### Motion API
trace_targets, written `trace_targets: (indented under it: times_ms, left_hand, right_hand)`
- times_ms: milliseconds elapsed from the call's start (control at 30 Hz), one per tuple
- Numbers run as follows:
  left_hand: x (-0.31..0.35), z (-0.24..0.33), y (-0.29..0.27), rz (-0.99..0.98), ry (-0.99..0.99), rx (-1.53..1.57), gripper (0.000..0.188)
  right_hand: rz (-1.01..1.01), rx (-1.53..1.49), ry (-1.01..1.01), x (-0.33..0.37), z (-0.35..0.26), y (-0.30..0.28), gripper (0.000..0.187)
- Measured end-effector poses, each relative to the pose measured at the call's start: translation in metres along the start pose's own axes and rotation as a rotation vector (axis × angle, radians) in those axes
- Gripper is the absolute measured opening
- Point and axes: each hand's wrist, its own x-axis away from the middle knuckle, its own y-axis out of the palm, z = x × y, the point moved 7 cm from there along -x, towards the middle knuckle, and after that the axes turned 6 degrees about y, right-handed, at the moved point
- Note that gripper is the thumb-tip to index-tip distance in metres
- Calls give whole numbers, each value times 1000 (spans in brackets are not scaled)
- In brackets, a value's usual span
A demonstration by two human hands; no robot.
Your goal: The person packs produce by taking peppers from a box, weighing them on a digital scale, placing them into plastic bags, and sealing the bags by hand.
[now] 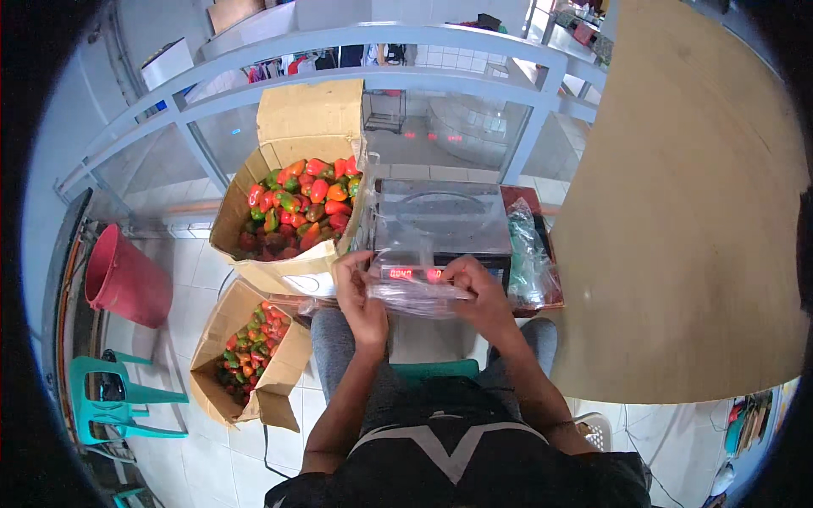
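A clear plastic bag stretches between my two hands, in front of the lit red display of a digital scale. My left hand pinches its left end, fingers curled. At the other end, my right hand grips the plastic with bent fingers. Bare metal shows on the scale's platform. Just left of the scale stands an open cardboard box of red, orange and green bell peppers. A bundle of clear and greenish plastic bags lies to the scale's right.
A second cardboard box with smaller peppers stands on the tiled floor at left. Beyond it are a red bucket and a green plastic chair. A large tan panel fills the right side. A grey railing runs behind the scale.
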Motion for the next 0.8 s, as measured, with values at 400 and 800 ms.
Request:
trace_targets:
  times_ms: [400, 800]
  left_hand:
    - [24, 35, 20, -363, -40, -27, 25]
    - [11, 8, 11, -229, -106, -387, 18]
  right_hand:
    - [709, 419, -299, -9, -20, -30, 25]
    - [396, 144, -13, -4, 2, -9, 30]
